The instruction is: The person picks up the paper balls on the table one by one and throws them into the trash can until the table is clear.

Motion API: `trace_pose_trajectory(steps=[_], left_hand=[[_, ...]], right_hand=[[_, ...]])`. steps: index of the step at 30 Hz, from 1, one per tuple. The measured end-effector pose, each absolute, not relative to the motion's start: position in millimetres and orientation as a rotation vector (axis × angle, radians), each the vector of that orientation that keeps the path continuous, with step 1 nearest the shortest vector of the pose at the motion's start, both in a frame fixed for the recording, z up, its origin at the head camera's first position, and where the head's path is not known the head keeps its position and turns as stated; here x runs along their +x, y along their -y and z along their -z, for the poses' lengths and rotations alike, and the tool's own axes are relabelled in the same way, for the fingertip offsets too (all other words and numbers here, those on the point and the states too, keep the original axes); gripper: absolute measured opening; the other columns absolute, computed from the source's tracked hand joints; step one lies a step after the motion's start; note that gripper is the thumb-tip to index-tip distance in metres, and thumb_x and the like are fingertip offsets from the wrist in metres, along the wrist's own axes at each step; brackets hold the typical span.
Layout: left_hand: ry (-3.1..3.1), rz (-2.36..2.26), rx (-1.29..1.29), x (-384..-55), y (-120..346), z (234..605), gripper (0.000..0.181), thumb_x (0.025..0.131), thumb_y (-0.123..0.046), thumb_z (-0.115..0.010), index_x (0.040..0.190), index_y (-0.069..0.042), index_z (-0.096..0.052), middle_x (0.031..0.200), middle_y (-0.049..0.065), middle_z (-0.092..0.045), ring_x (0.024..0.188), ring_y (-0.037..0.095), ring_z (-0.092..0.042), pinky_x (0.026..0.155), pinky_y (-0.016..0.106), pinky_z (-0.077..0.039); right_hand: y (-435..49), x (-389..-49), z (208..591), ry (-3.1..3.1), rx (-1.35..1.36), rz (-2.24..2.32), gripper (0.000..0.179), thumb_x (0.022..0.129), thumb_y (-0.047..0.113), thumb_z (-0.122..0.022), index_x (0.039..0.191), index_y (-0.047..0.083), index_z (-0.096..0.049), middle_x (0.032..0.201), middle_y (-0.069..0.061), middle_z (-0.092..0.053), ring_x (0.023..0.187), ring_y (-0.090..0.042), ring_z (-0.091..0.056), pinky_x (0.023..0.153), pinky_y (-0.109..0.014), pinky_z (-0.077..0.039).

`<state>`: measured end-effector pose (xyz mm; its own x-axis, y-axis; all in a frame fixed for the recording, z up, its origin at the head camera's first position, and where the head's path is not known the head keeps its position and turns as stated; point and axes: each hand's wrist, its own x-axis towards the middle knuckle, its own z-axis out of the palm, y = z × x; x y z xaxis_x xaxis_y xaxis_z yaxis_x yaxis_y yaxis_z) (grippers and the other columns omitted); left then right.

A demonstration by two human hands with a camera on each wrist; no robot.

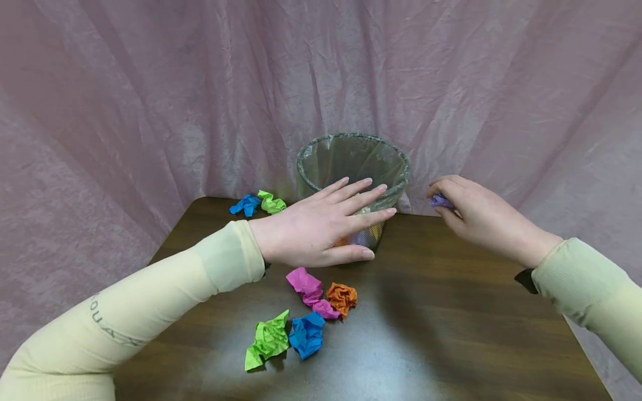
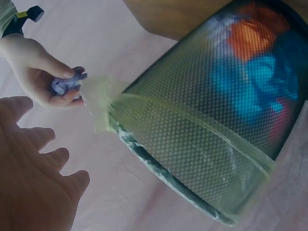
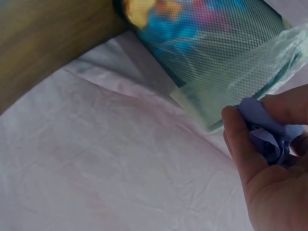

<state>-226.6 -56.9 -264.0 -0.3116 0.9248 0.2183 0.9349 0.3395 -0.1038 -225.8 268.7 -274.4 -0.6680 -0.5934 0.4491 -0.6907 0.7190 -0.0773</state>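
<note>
In the head view my left hand (image 1: 328, 225) is spread with straight fingers, palm down, in front of the mesh wastebasket (image 1: 401, 192); it holds nothing. My right hand (image 1: 486, 217), to the right of the basket, pinches a crumpled purple paper (image 1: 440, 201) between thumb and fingers. The right wrist view shows this purple paper (image 3: 267, 130) close up. A clear plastic liner (image 2: 192, 120) folds over the basket's rim. Through the mesh, crumpled orange paper (image 2: 255, 36) and blue paper (image 2: 255, 86) show at the bottom.
Nearer on the brown table (image 1: 451, 334) lie crumpled pink (image 1: 306, 285), orange (image 1: 342, 298), blue (image 1: 307, 334) and green (image 1: 270, 338) papers. Another blue paper (image 1: 246, 205) and green paper (image 1: 271, 202) lie at the back left. A pink curtain (image 1: 251, 83) hangs behind.
</note>
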Motion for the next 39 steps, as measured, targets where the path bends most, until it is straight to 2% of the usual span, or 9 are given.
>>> trace_pose_trajectory(steps=[5, 12, 24, 32, 39], left_hand=[[2.430, 0.044, -1.633, -235.1, 60.4, 259.7, 0.071, 0.105, -0.065, -0.030, 0.165, -0.026, -0.024, 0.172, 0.004, -0.008, 0.157, 0.020, 0.003, 0.125, 0.046, -0.001], [2.497, 0.029, -1.553, -252.3, 65.2, 253.1, 0.070, 0.106, -0.064, -0.031, 0.165, -0.027, -0.024, 0.171, 0.005, -0.009, 0.157, 0.026, -0.005, 0.125, 0.048, -0.004], [2.680, 0.038, -1.405, -288.9, 71.6, 237.0, 0.073, 0.104, -0.066, -0.032, 0.165, -0.027, -0.020, 0.172, 0.006, -0.004, 0.157, 0.028, 0.000, 0.125, 0.051, -0.003], [2.768, 0.065, -1.291, -310.2, 76.8, 232.8, 0.074, 0.104, -0.067, -0.032, 0.165, -0.028, -0.019, 0.171, 0.007, -0.005, 0.157, 0.028, 0.000, 0.124, 0.052, -0.002], [2.831, 0.036, -1.207, -324.3, 82.9, 231.1, 0.075, 0.104, -0.069, -0.029, 0.165, -0.026, -0.019, 0.171, 0.009, -0.006, 0.157, 0.029, -0.002, 0.124, 0.054, -0.002]], right_hand=[[-261.4, -233.0, 266.2, 2.528, 1.009, -0.365, 0.025, 0.092, -0.010, -0.065, 0.116, -0.002, -0.062, 0.118, -0.013, -0.065, 0.109, -0.028, -0.062, 0.094, -0.044, -0.049], [-250.0, -244.7, 257.2, 2.535, 1.029, -0.370, 0.027, 0.097, -0.007, -0.062, 0.124, -0.003, -0.060, 0.122, -0.015, -0.063, 0.117, -0.031, -0.058, 0.100, -0.047, -0.046], [-226.2, -268.3, 240.0, 2.646, 1.010, -0.366, 0.033, 0.104, -0.001, -0.051, 0.137, -0.002, -0.055, 0.136, -0.018, -0.056, 0.127, -0.035, -0.053, 0.106, -0.051, -0.043], [-207.8, -288.2, 233.1, 2.704, 1.042, -0.323, 0.035, 0.105, 0.001, -0.052, 0.139, 0.001, -0.054, 0.137, -0.017, -0.056, 0.126, -0.033, -0.054, 0.107, -0.051, -0.043], [-196.5, -302.6, 234.5, 2.807, 0.980, -0.278, 0.036, 0.107, 0.012, -0.053, 0.142, 0.007, -0.052, 0.136, -0.014, -0.056, 0.125, -0.031, -0.056, 0.106, -0.051, -0.044]])
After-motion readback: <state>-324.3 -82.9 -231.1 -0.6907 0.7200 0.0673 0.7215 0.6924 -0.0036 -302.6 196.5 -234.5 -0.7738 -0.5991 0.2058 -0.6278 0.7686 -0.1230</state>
